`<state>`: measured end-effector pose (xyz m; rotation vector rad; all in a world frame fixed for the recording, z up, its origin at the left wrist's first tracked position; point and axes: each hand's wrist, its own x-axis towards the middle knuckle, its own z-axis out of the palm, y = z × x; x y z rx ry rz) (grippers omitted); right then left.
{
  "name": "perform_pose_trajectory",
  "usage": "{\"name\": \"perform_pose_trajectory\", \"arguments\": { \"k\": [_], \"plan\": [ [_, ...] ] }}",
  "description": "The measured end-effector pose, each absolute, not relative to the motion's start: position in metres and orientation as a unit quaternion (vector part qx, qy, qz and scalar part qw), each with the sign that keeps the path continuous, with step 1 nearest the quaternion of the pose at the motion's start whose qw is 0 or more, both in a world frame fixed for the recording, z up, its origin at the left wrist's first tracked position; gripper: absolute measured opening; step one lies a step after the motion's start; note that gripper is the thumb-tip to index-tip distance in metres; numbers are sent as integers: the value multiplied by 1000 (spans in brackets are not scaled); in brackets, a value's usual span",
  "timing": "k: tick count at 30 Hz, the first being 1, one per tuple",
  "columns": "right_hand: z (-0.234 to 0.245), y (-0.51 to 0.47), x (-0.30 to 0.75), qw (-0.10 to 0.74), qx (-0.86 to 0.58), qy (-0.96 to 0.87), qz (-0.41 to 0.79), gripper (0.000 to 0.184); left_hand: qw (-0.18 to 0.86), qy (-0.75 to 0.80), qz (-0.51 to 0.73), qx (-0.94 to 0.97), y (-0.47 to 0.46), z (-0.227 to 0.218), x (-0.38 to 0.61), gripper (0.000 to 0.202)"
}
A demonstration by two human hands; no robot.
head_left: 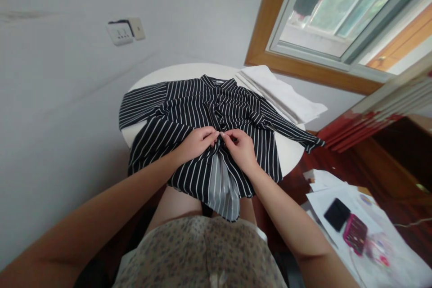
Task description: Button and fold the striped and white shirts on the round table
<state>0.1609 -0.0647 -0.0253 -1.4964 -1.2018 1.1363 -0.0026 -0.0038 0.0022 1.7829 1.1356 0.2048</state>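
A black shirt with white stripes (189,99) lies spread on a round white table (178,69), collar at the far side. One sleeve stretches left, the other hangs past the table's right edge. My left hand (201,140) pinches the shirt's front opening near its middle. Right beside it, my right hand (239,145) pinches the same placket, fingertips nearly touching the left ones. Whatever small part sits between the fingertips is hidden. Below the hands the front parts, and the pale inner side of the cloth shows near my lap.
Folded white cloth (283,92) lies on the table's right side. A lower surface at right holds papers (324,180), a black phone (337,214) and a pink device (355,234). A wall socket (120,33), a window frame (256,49) and a red curtain (354,130) surround the table.
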Motion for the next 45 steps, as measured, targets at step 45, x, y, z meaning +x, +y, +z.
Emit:
{"name": "perform_pose_trajectory", "arguments": {
  "k": [45],
  "plan": [
    [-32,-65,161,468,-536,-422,562,23,425,506,107,743,-5,-2,-7,39]
  ]
}}
